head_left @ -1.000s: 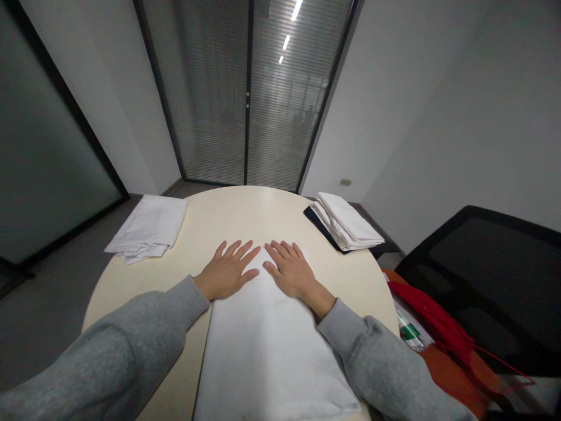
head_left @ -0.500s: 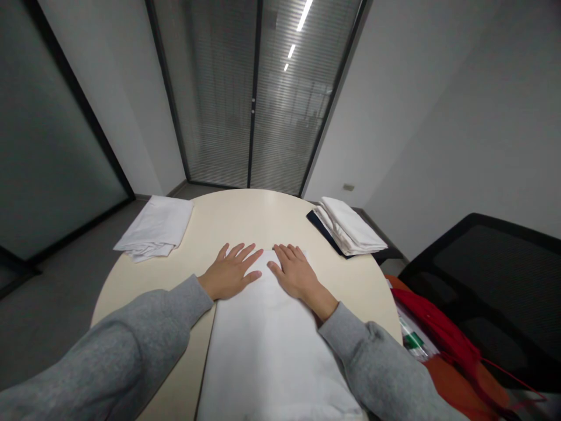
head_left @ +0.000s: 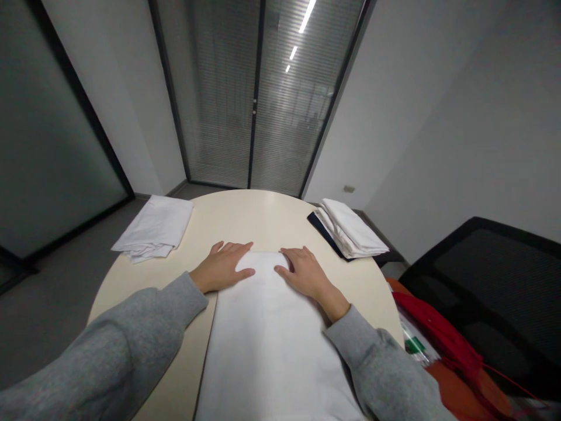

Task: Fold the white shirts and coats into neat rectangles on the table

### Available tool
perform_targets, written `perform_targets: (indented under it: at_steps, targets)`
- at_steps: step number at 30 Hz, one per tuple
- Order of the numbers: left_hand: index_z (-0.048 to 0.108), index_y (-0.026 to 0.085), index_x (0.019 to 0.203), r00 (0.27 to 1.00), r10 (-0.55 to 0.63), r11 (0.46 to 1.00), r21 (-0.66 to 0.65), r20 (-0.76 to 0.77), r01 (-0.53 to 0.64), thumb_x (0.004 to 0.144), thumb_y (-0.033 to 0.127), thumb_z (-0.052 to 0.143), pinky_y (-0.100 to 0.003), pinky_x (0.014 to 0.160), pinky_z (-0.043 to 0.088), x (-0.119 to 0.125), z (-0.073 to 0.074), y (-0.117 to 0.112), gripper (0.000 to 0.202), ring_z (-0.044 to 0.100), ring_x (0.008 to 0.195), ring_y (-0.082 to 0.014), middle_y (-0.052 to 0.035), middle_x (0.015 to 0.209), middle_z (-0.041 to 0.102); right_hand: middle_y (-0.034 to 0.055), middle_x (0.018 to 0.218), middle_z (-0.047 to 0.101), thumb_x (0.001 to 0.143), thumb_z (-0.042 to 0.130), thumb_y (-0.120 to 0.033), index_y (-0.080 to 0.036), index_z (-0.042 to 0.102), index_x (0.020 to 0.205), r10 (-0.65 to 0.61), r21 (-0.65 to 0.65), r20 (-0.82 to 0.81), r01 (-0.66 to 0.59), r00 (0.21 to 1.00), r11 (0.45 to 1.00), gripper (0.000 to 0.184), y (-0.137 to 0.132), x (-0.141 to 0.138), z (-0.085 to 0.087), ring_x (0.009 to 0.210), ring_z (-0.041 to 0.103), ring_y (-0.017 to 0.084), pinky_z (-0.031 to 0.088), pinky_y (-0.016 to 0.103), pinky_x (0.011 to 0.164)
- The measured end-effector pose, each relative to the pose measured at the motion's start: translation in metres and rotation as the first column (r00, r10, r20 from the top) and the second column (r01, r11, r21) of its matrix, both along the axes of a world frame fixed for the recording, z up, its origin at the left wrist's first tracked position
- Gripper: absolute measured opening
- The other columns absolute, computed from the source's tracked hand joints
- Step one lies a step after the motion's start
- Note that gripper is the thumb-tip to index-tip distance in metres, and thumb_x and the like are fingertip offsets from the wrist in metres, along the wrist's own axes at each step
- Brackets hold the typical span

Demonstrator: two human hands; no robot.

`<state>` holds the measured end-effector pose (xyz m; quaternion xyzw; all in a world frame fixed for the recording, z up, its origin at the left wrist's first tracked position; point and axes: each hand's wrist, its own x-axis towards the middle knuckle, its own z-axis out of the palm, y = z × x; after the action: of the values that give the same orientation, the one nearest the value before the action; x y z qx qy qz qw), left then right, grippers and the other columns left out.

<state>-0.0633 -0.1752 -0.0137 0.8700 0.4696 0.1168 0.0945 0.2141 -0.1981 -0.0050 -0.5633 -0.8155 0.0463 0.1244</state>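
A long folded white cloth lies flat on the round cream table, its near end running out of the bottom of the view. At its far left corner rests my left hand, thumb on the fabric and fingers stretched along the edge. My right hand lies at the far right corner, its thumb also on the cloth and its fingers extended past the side. Both hands are open, with thumbs apart from the fingers. Fingertips of each hand are partly hidden at the cloth's edge.
A folded white cloth sits at the table's left rim. At the right rim is a stack of folded white cloths over a dark one. A black mesh chair and an orange seat with a red bag stand at the right.
My hands have moved apart, from near the middle of the cloth's far end out to its two corners. More of the far edge shows between them.
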Motion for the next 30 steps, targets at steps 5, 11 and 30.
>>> perform_targets:
  at_steps: [5,11,30]
  targets:
    - [0.067,0.026,0.130,0.999,0.013,0.990,-0.140,-0.033,-0.017,0.079,0.065,0.070,-0.048,0.103,0.040,-0.010,0.020,0.014,0.064,0.059,0.121,-0.0347,-0.0104,0.127,0.069,0.0110,0.125,0.069,0.088,0.072,-0.058,-0.023,0.068,0.127,-0.035,-0.082,0.070,0.041,0.997,0.996,0.052,0.009,0.015,0.016,0.119,0.058,0.030,0.038,0.045,0.100]
    - [0.069,0.020,0.087,0.970,0.072,0.942,-0.334,0.231,0.010,0.068,0.046,0.078,-0.031,0.070,0.045,-0.018,0.028,0.036,0.034,0.066,0.083,-0.0245,-0.0021,0.087,0.071,0.0077,0.112,0.070,0.087,0.077,-0.049,-0.021,0.068,0.106,-0.092,0.098,0.151,0.078,0.984,0.992,0.035,0.009,0.004,0.034,0.108,0.061,0.027,0.037,0.039,0.090]
    - [0.039,0.025,0.160,0.931,-0.365,0.930,0.039,-0.017,0.365,0.099,0.072,0.043,-0.059,0.127,0.015,0.051,-0.007,-0.088,0.078,0.015,0.159,-0.0349,-0.0111,0.170,0.028,0.0024,0.089,0.071,0.098,0.057,-0.027,-0.024,0.061,0.093,-0.112,0.605,-0.082,0.139,0.990,0.784,0.006,-0.045,-0.012,0.053,0.090,0.061,0.021,0.022,0.045,0.115]
